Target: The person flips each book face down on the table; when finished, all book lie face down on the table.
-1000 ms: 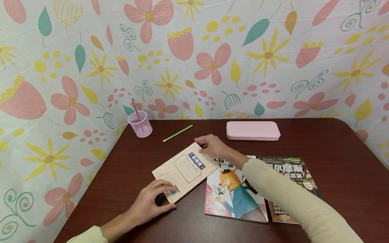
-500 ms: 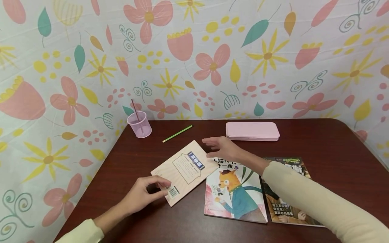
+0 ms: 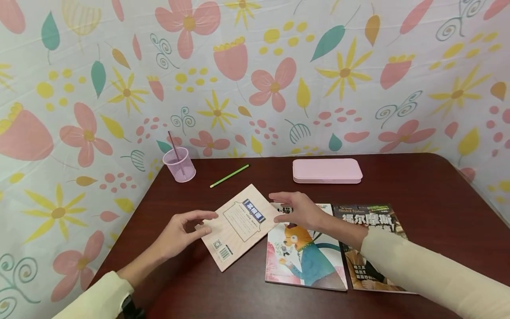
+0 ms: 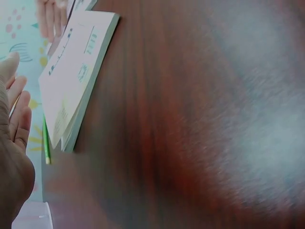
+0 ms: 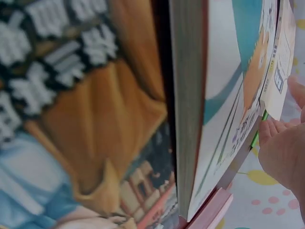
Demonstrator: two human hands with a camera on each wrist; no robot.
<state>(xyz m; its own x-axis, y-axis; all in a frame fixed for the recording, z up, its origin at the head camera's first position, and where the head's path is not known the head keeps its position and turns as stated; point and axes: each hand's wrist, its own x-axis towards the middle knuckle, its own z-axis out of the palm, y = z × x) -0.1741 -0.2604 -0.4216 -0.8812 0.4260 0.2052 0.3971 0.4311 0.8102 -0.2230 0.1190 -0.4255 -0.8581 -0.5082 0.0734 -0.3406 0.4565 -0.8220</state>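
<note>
A cream book (image 3: 239, 228) lies face down and slanted on the table, its right corner overlapping a picture book (image 3: 307, 257) with an orange cat in a blue coat. My left hand (image 3: 181, 232) is over the cream book's left corner, thumb and fingers spread apart. In the left wrist view that hand (image 4: 14, 129) shows a gap to the book (image 4: 76, 71), whose cover lifts slightly at one corner. At the opposite corner is my right hand (image 3: 300, 210), fingers extended, partly covering the picture book's title. Neither hand grips anything.
A dark-covered book (image 3: 374, 248) lies right of the picture book, partly under my right sleeve. Behind are a pink pencil case (image 3: 327, 171), a green pencil (image 3: 229, 176) and a pink cup (image 3: 179, 166) holding a thin stick. A flowered cloth (image 3: 255, 110) hangs behind the table (image 3: 438, 212).
My right hand has let go of the cream book's top corner and moved down to its right corner. The left hand has slid up from the lower barcode corner to the left corner.
</note>
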